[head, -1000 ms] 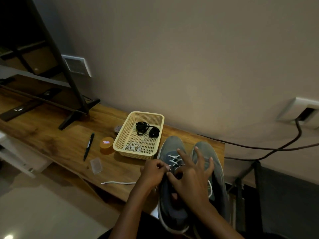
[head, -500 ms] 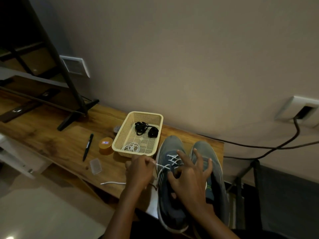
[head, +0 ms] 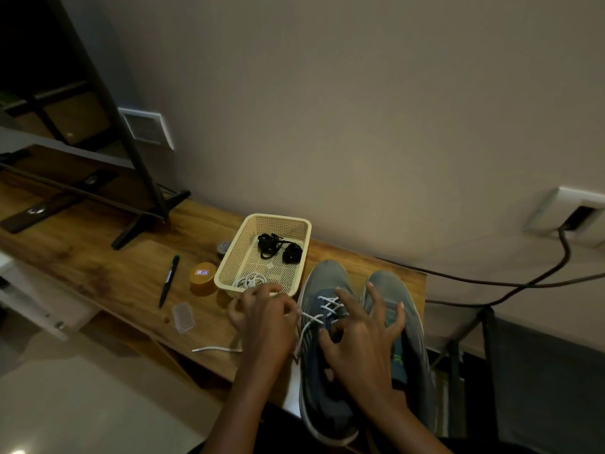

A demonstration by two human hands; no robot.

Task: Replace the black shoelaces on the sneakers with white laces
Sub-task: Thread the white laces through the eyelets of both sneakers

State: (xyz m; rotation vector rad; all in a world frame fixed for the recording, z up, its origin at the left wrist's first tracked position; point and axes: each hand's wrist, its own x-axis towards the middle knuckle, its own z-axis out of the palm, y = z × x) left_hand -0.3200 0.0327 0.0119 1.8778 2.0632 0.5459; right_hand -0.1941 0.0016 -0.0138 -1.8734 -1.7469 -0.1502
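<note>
Left hand (head: 262, 317): fingers curled on the white lace (head: 309, 326), which runs taut leftward from the eyelets of the left sneaker (head: 322, 394). Right hand (head: 363, 339): fingers splayed, nearly straight, pressing on the tongue area, holding nothing I can make out. Right sneaker (head: 404, 306) is just beside it on the right, its lacing hidden under the hand.

Risks, as judged:
- A hard pull could leave the ends uneven or bunch the crossings.
- The left sneaker's heel appears to reach past the near desk edge, so a sideways tug could slide it off if the right hand lifts.
- The loose lace end (head: 216, 348) lies at that edge and may snag.

Desk (head: 98, 263): wood grain, set against a plain wall. Basket (head: 229, 273) sits just left and far of the sneakers, holding black laces (head: 276, 249) and a coiled white lace (head: 250, 280). Left of it are an orange lid (head: 203, 278), a pen (head: 169, 280) and a clear case (head: 184, 317). Dark stand legs (head: 144, 221) are at far left, a cable (head: 491, 283) from a wall socket at right. Light is dim.
</note>
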